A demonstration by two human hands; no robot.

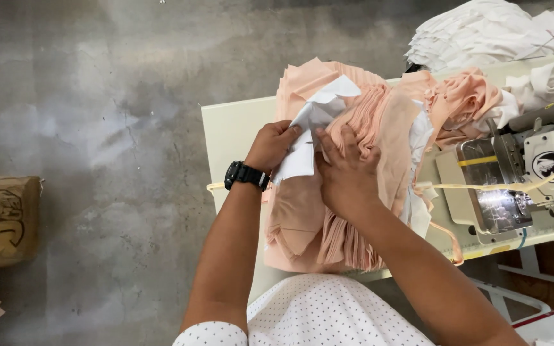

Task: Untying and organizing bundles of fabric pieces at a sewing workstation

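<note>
Grey concrete floor [97, 128] surrounds a pale worktable [232, 128] heaped with cloth. On that table, between the two hands, lies a white fabric piece [312, 128], resting atop a stack of peach fabric pieces [360, 186]. The left hand [270, 144], with a black watch [246, 175] on its wrist, pinches the white piece's lower edge with curled fingers; the right hand [347, 173] presses flat on the peach stack, its fingertips touching the white piece. The step in hand appears to be sorting or separating one piece from the pile. Lifting it cleanly would likely call for a firm pinch while the stack stays held down. A sewing machine [514, 179] stands just to the right, white cloth bundles [495, 32] beyond it.
</note>
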